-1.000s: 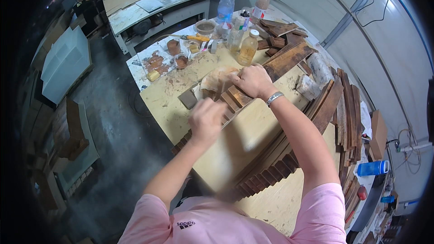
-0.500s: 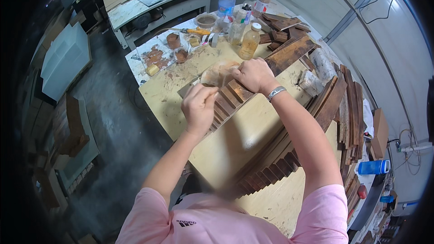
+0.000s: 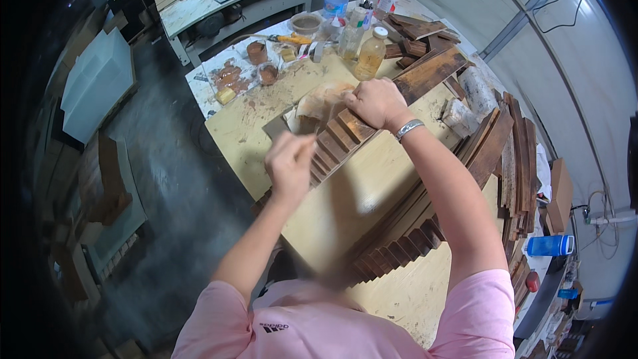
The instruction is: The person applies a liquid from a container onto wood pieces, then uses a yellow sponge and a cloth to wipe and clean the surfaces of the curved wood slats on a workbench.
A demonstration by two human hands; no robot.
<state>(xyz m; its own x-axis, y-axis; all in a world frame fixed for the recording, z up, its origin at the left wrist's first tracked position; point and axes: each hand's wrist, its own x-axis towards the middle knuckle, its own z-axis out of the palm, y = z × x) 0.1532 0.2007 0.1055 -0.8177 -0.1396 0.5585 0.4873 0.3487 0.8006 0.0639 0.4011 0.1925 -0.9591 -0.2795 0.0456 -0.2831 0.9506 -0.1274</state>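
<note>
A brown wooden strip with a row of raised block-like teeth lies aslant on the pale board. My right hand, with a silver bracelet at the wrist, is closed over its far end. Beside the strip's left edge, my left hand is pinched shut and slightly blurred. Whatever sits between its fingertips is too small to make out. A stained, crumpled cloth or paper lies just beyond the strip. Another toothed wooden strip rests nearer to me, under my right forearm.
Bottles, among them a jar of yellowish liquid, stand at the back beside cups of brown paste. Dark wood pieces are heaped at the back right. Long boards line the right side, near a blue bottle.
My left hand has shifted slightly left beside the strip. The right hand keeps its hold on the far end. The whole view has tilted a little.
</note>
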